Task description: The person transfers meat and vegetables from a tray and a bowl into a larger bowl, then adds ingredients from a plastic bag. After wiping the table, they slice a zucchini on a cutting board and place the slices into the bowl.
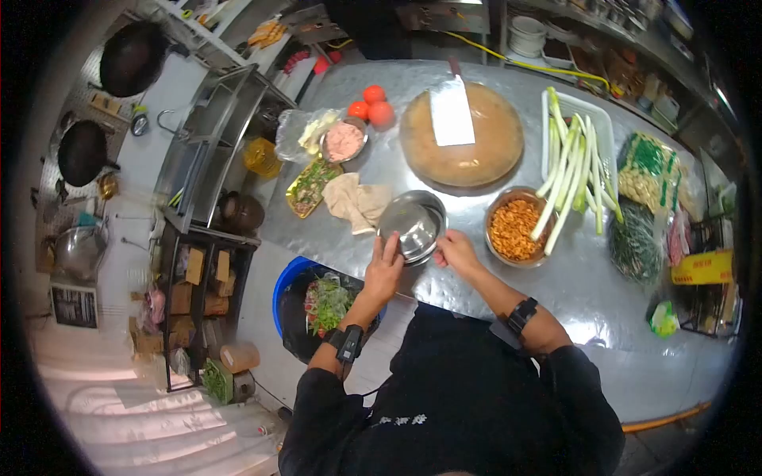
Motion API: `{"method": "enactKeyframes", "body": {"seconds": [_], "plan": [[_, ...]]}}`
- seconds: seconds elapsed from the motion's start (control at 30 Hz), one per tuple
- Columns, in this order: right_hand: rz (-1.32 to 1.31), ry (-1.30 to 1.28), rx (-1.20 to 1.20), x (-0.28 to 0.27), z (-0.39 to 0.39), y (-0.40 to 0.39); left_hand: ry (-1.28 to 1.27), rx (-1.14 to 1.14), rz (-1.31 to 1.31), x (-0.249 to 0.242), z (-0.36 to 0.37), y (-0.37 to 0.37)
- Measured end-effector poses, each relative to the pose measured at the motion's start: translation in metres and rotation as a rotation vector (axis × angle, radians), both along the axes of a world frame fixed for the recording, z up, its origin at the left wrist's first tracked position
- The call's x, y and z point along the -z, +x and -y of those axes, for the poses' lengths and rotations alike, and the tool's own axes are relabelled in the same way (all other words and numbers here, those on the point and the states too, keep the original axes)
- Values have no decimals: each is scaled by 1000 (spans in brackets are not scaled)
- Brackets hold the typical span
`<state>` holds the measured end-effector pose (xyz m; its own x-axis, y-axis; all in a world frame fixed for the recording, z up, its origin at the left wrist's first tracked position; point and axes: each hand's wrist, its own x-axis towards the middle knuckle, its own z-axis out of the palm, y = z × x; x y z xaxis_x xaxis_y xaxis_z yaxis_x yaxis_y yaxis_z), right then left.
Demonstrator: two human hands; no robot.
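Observation:
A small empty steel bowl (413, 224) sits tilted near the front edge of the steel counter (587, 285). My left hand (384, 268) grips its near left rim. On the bowl's right rim rests my right hand (457, 251), fingers curled against it. A crumpled beige cloth (355, 201) lies just left of the bowl, and a bowl of orange-brown crumbly food (514, 228) stands to its right.
A round wooden chopping block (462, 151) carries a cleaver (451, 116). Leeks (568, 170) lie on a white tray. Tomatoes (371, 106), a bowl of pink mince (344, 141), a dish of greens (308, 187) and bagged vegetables (644, 208) surround them. A blue waste bin (317, 305) stands below left.

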<state>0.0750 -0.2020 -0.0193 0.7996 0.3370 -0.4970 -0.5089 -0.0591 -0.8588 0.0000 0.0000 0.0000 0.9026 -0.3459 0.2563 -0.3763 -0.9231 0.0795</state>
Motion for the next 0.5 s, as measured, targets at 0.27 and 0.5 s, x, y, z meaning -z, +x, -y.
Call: {"method": "enactKeyframes", "body": {"seconds": [0.27, 0.5], "plan": [[-22, 215, 12, -6, -3, -10, -322, -63, -8, -19, -13, -1], [-12, 78, 42, 36, 8, -31, -664, -287, -34, -18, -21, 4]]}}
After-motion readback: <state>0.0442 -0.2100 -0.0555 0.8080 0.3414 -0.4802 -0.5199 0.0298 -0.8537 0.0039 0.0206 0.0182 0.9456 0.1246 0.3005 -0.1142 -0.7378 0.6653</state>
